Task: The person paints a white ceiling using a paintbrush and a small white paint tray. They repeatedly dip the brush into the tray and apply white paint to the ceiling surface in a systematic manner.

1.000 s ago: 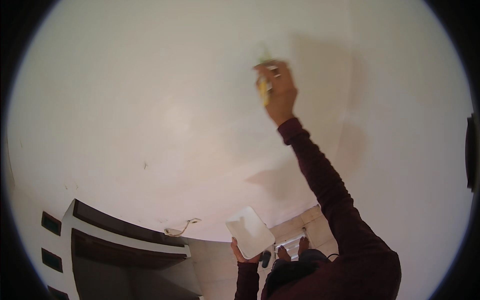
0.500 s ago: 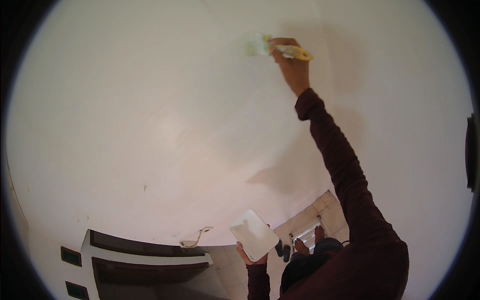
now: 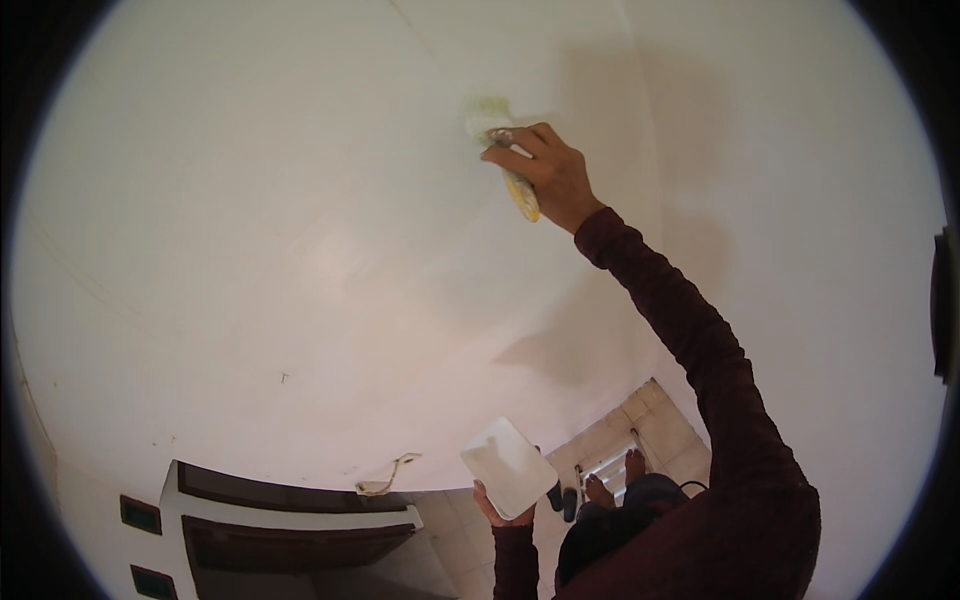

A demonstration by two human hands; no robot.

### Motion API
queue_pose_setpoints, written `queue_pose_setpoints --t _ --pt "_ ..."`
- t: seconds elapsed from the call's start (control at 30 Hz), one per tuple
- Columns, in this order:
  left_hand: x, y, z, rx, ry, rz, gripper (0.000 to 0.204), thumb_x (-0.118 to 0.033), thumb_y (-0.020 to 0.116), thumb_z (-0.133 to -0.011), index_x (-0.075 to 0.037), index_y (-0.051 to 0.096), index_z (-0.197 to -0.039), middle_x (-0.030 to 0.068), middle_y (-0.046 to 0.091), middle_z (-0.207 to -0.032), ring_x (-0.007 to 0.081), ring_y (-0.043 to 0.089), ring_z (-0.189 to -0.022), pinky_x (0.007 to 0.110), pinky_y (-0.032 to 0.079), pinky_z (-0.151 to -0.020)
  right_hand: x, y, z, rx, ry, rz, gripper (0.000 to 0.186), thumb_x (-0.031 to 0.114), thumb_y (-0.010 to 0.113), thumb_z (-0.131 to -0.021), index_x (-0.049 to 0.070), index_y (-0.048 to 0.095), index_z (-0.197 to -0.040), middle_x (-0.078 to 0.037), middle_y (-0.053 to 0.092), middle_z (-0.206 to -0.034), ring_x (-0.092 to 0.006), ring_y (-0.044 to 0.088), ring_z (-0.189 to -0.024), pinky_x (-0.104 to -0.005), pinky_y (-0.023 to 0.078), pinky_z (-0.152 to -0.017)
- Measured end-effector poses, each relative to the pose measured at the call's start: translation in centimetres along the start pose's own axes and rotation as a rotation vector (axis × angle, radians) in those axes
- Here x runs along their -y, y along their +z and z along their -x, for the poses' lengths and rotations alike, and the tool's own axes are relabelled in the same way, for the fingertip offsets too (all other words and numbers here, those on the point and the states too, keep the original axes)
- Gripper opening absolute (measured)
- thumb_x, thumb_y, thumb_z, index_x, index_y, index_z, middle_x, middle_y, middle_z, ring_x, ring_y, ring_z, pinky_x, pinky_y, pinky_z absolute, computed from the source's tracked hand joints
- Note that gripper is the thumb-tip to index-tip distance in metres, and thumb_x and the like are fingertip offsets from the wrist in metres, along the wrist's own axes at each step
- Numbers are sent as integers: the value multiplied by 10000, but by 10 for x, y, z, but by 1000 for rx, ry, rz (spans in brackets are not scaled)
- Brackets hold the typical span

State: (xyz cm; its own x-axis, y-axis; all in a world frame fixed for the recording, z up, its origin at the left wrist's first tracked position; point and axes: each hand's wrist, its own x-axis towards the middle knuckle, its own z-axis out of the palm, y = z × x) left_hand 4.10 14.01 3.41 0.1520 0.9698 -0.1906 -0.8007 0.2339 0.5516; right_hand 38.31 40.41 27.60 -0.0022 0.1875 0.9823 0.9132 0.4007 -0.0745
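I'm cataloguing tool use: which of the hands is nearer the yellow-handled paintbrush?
The right hand, which grips the paintbrush; the left hand is well below it, holding a white rectangular tray.

Below us we see a floor (image 3: pixel 668 432) of pale beige tiles. A pair of dark slippers (image 3: pixel 570 504) lies on it, just beside the white slatted step (image 3: pixel 612 470) under our bare feet (image 3: pixel 635 466).

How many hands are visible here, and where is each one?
2. The right hand, at upper centre, holds a yellow-handled paintbrush; the left hand, at lower centre, is partly hidden behind the white rectangular container it holds.
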Motion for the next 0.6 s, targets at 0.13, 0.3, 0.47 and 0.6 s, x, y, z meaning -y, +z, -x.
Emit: queue_pose_setpoints --t 0.13,0.3,0.47,0.6 --pt "-3 4 0 25 -30 -28 919 -613 691 -772 -213 341 -1522 222 452 -1432 473 460 -1287 662 413 -991 13 -17 -15 57 108 -343 251 57 741 -787 199 714 -992 16 676 -1037 -196 630 -913 -288 552 -706" --pt "-4 12 3 23 -19 -31 918 -613 694 -769 -217 345 -1519 218 460 -1423 472 465 -1283 651 422 -989 -34 -11 -41 -92 468 -786 132 118 674 -905 96 708 -1031 -7 696 -1029 -91 617 -812 -240 524 -662" --pt "-2 9 5 20 -11 -26 910 -613 687 -778 -219 340 -1521 221 457 -1426 480 468 -1278 651 434 -977 -71 -19 -42 -299 581 -434 127 116 680 -895 90 719 -1013 15 685 -1008 -84 621 -763 -248 522 -687" --pt "-1 9 5 4 -4 -34 913 -626 674 -784 -217 332 -1525 221 459 -1427 486 480 -1265 650 447 -962 -53 -1 -39 -444 348 -214 224 49 711 -804 175 725 -989 -5 657 -1012 -196 642 -856 -324 542 -740"
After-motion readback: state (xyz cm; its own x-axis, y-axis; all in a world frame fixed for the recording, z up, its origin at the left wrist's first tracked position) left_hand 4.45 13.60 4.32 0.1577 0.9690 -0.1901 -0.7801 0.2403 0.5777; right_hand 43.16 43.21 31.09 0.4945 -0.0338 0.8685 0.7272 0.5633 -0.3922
